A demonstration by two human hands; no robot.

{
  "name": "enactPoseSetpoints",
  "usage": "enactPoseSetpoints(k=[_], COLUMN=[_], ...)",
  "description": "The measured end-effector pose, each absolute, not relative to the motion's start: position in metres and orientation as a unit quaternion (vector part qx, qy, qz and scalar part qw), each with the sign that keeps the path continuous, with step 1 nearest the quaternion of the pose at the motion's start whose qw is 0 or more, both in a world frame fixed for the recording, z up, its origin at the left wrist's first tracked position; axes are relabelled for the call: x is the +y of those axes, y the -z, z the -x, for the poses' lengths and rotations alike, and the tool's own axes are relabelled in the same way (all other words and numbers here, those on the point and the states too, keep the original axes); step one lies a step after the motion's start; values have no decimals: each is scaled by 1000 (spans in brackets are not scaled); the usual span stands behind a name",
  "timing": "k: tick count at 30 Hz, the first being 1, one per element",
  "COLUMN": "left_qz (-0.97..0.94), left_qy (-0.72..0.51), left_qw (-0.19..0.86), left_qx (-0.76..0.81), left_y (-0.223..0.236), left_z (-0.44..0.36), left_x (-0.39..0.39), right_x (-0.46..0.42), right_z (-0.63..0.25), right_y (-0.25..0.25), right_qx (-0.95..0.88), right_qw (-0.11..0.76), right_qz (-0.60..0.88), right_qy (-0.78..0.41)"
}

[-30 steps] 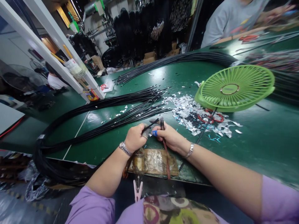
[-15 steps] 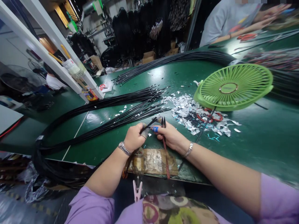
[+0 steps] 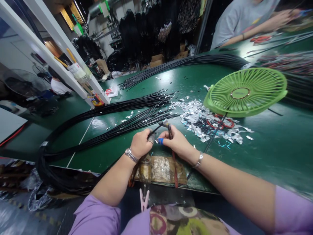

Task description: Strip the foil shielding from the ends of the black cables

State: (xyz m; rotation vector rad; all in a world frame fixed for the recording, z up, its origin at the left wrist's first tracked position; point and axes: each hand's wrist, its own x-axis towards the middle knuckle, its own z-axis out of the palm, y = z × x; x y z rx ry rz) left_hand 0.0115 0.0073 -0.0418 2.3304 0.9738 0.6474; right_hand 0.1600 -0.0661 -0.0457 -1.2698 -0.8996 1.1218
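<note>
My left hand (image 3: 141, 143) is closed around a black cable (image 3: 154, 129), its end pointing up and to the right. Held in my right hand (image 3: 179, 141) is a dark pair of thread snips (image 3: 170, 132), close to the cable end. A red strap (image 3: 175, 171) hangs below that hand. Blue tape wraps my right thumb, which sits just right of my left fingers. Whether the snips touch the cable is too small to make out. Beyond my hands lies a large bundle of black cables (image 3: 137, 119), its loose ends fanned toward the right.
Silver and blue scraps (image 3: 195, 122) lie heaped under a green fan (image 3: 246, 93), with red-handled scissors (image 3: 226, 122) among them. A taped cardboard piece (image 3: 161, 169) lies at the green table's (image 3: 264, 143) near edge. Across the table a person in grey (image 3: 237, 23) works.
My right hand has turned, so the snips' two blades no longer stand up side by side. The right thumb has shifted slightly down. My left hand keeps its grip on the cable.
</note>
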Motion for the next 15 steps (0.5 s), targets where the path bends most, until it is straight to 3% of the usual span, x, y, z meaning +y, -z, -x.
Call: enactPoseSetpoints(k=[6, 15], left_qz=[-705, -711], left_qy=[-214, -205], left_qw=[552, 574], left_qx=[391, 351], left_y=[36, 38], left_z=[-13, -12], left_x=[13, 12], right_x=[-67, -70], right_z=[-172, -174], right_y=[51, 50], right_qx=[-545, -679], right_qw=[549, 449], right_qz=[562, 572], right_qy=[-292, -103])
